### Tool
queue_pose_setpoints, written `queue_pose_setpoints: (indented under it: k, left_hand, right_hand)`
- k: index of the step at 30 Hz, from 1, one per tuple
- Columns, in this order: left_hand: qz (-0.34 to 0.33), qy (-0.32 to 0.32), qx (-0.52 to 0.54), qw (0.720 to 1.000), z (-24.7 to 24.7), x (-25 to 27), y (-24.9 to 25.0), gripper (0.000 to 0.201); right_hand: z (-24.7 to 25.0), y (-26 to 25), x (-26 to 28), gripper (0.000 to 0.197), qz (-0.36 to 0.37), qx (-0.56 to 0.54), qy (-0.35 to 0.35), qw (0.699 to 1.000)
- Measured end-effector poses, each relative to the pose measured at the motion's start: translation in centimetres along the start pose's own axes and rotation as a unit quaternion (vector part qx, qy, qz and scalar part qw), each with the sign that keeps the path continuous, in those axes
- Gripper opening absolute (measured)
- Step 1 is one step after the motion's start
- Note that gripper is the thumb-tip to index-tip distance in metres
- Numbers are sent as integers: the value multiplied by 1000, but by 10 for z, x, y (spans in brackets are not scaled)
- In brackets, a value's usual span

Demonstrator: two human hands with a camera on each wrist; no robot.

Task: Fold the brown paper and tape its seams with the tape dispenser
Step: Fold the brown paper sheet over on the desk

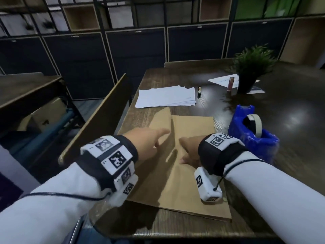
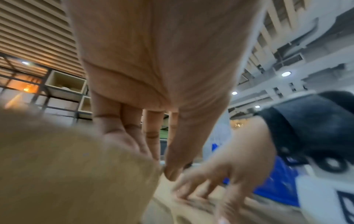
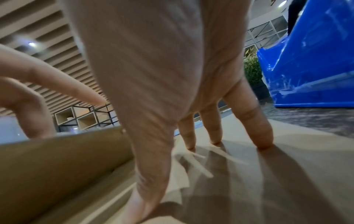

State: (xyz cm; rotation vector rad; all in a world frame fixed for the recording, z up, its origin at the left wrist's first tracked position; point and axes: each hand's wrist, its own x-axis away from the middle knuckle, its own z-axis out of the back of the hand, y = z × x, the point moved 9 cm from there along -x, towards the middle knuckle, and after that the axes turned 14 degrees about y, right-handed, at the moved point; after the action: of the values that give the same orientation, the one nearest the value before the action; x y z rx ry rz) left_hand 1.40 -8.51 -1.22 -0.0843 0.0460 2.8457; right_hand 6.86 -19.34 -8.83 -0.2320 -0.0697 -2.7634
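The brown paper (image 1: 191, 173) lies flat on the dark table, with its left flap (image 1: 161, 124) folded in towards the middle and standing a little raised (image 3: 67, 159). My left hand (image 1: 149, 141) lies over that flap with straight fingers (image 2: 151, 133), the thumb tip at the flap's edge. My right hand (image 1: 189, 152) is spread on the middle of the sheet, and its fingertips (image 3: 264, 144) press the paper down. The blue tape dispenser (image 1: 251, 136) with a pale roll stands just right of the paper, close to my right wrist (image 3: 310, 68).
A stack of white sheets (image 1: 167, 97) lies beyond the paper, with a marker (image 1: 199, 92) beside it. A potted plant (image 1: 251, 71) and a small tube (image 1: 230, 84) stand at the far right. A chair back (image 1: 98, 118) borders the table's left edge.
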Motion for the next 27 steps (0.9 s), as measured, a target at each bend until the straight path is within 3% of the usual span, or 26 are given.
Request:
queue_pose_setpoints:
  k: [2, 4, 7, 9, 15, 18, 24, 27]
  left_hand:
    - [-7, -21, -31, 999, -17, 0, 11, 60]
    - [-10, -45, -53, 998, -34, 3, 18, 50]
    - [8, -62, -45, 997, -43, 6, 17, 45]
    - [16, -55, -26, 998, -35, 5, 12, 45]
    - [71, -24, 18, 997, 4, -1, -32, 40]
    - [99, -62, 35, 993, -5, 3, -48, 40]
    - [89, -117, 124, 981, -12, 25, -42, 42]
    - [86, -116, 50, 988, -28, 29, -42, 49]
  right_hand:
    - [4, -1, 0, 103, -9, -30, 34, 999]
    - [6, -6, 1, 114, 13, -23, 44, 999]
    - [8, -13, 8, 82, 67, 39, 8, 997]
    - [7, -14, 13, 71, 85, 74, -18, 993]
    - [0, -20, 6, 72, 90, 85, -46, 991]
    - [-1, -21, 2, 71, 84, 70, -52, 993]
    - [7, -14, -3, 68, 61, 23, -41, 997]
    - [11, -7, -2, 62, 22, -50, -41, 998]
